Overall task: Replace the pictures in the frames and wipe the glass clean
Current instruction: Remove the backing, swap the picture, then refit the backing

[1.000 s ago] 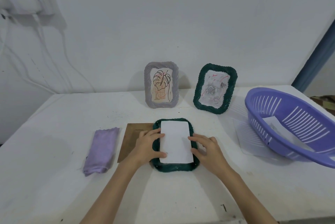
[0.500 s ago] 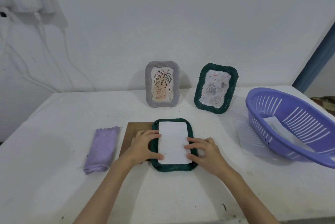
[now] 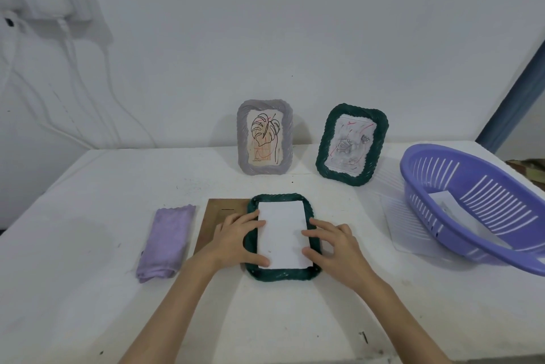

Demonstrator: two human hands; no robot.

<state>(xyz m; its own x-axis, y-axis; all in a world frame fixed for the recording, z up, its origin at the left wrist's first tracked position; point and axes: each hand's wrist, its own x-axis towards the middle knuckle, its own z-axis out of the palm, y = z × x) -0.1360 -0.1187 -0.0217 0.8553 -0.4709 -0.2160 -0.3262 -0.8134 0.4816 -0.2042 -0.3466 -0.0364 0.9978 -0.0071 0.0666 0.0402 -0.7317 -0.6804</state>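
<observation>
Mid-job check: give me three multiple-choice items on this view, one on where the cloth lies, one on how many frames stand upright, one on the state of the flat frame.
1. Where is the cloth?
A. in the basket
B. left of the board
C. on the flat frame

2. How many frames stand at the wall?
A. two
B. one
C. four

3. What state is the flat frame in?
A. closed with its board on
B. empty
C. open, white sheet in it

Answers:
1 B: it lies beside the board, far from the basket.
2 A: a grey frame and a green frame.
3 C: the sheet shows, under the left hand and right hand.
</observation>
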